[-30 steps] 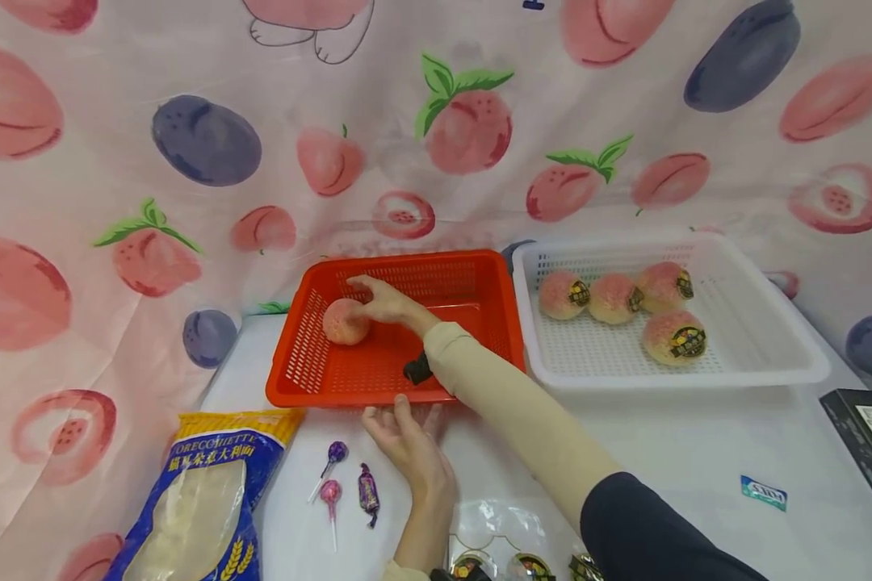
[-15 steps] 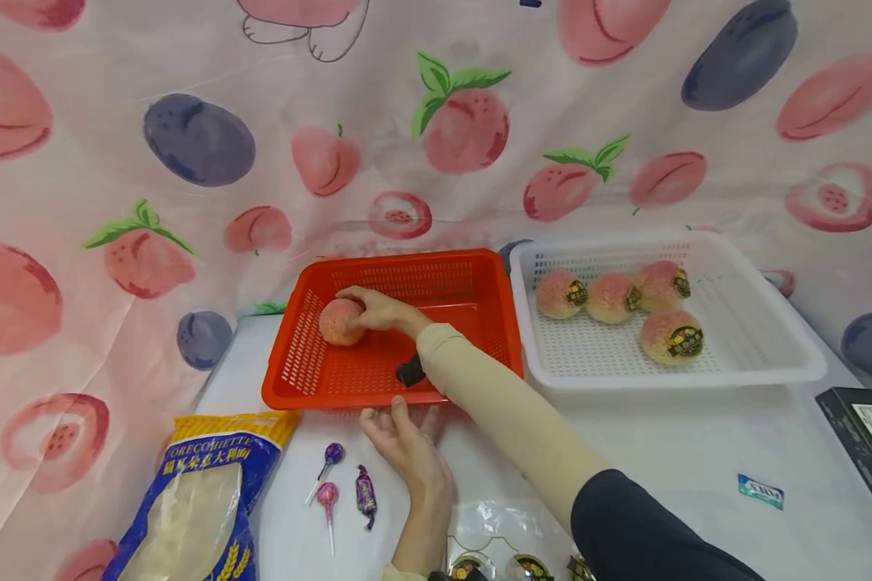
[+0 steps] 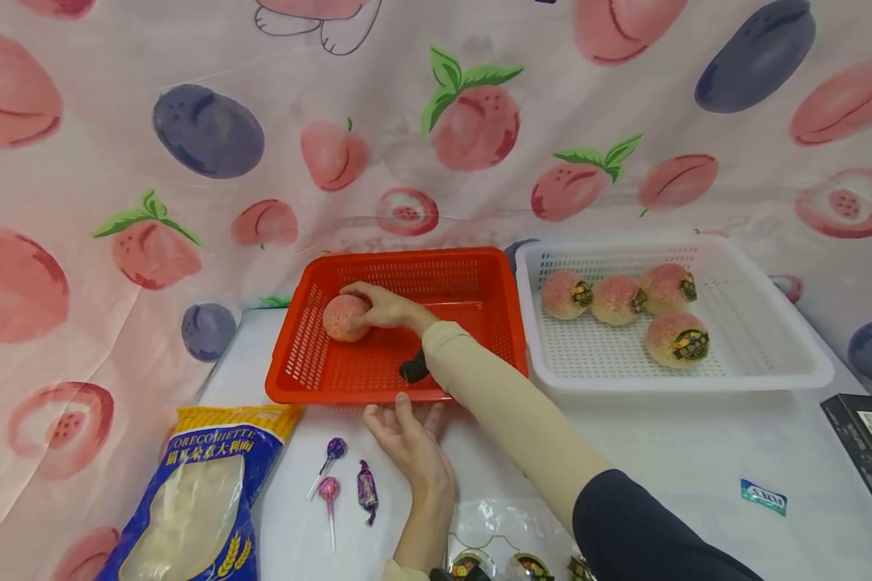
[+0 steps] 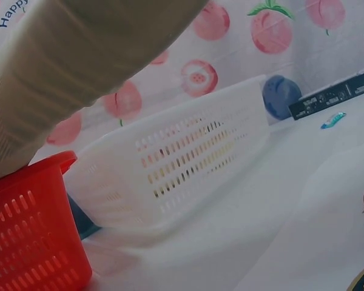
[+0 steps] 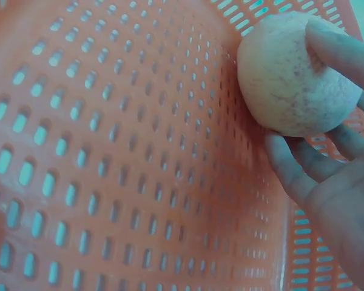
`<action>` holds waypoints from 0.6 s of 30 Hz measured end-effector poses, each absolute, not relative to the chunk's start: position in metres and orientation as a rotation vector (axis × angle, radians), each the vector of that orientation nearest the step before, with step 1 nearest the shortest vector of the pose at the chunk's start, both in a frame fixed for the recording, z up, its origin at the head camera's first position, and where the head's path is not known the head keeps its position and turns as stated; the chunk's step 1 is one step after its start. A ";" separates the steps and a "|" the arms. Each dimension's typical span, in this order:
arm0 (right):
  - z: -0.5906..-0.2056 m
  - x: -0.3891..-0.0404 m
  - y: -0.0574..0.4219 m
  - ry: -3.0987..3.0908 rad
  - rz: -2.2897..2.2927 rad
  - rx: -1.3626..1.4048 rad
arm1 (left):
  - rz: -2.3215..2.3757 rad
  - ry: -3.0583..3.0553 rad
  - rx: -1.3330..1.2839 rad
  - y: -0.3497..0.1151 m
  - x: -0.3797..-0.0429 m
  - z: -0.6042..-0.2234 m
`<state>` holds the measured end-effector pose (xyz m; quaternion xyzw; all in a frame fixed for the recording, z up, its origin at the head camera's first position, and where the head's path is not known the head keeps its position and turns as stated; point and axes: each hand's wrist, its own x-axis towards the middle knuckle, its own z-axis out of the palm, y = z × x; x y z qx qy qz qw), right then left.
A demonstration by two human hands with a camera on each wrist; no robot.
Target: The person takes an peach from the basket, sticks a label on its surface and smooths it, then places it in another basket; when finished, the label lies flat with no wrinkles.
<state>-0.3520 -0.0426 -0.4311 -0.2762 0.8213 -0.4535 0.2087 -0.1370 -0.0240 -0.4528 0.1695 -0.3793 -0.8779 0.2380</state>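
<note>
In the red basket, my right hand grips a pink peach near the left end. The right wrist view shows the thumb on one side of the peach and fingers on the other, close to the slotted wall. Under the basket's front rim, my left hand lies palm up, fingers loosely bent, with the thumb tip right at the rim. The left hand is not plainly visible in the left wrist view, where the red basket and a sleeve show. Several peaches with dark stickers sit in the white basket.
A blue and yellow orecchiette bag lies at left, beside two lollipops and a purple wrapped candy. Clear plastic packaging with dark stickers is at the front. A small teal packet and a black box lie at right.
My right hand's fingers have closed in around the peach from a looser spread. The peach stays at about the same spot in the red basket, and my left hand keeps its place.
</note>
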 end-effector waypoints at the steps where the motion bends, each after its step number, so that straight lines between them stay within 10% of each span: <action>1: -0.430 -0.352 -0.042 2.297 -1.256 -0.776 | -2.411 -1.035 0.459 -0.024 -0.137 -0.453; 18: -0.363 -0.310 0.002 2.360 -1.457 -0.770 | -2.397 -1.024 0.420 -0.024 -0.139 -0.453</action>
